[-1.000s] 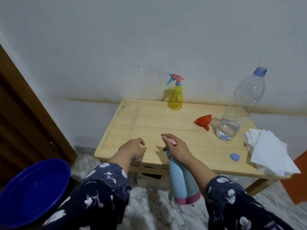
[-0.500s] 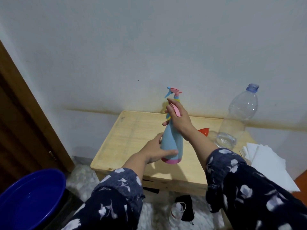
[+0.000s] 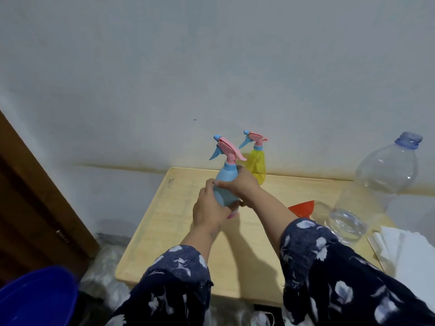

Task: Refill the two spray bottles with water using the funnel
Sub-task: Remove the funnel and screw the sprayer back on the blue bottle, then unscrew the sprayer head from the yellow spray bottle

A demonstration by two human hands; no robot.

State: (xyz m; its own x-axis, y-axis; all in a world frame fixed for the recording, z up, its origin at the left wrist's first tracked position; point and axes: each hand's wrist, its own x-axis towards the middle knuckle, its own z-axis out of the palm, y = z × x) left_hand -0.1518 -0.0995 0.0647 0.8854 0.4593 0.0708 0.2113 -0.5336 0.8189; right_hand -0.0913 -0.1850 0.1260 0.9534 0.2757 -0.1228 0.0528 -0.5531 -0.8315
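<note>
1. Head view: we see both hands wrapped round the blue spray bottle, which stands upright or nearly so over the wooden table; we cannot tell whether its pink base rests on the wood.
2. The left hand curls round the lower body and base of the bottle from the near left side, fingers bent against the blue plastic.
3. The right hand grips the upper body from the right, its fingertips reaching across the front just above the left hand's knuckles.
4. Above both hands the bottle's pink trigger head is on, its blue nozzle pointing left.
5. Just beyond the right hand, against the wall, stands the yellow spray bottle, upright, with its own pink head on.
6. To the right of the right forearm the red funnel lies on the table, partly hidden behind the sleeve.
7. Further right of the funnel we see the large clear water bottle, uncapped, with a little water in its bottom.
8. Right of the right sleeve, at the table's edge, lies a stack of white paper napkins.
9. Down to the left of the left sleeve, off the table, sits a dark blue basin.
</note>
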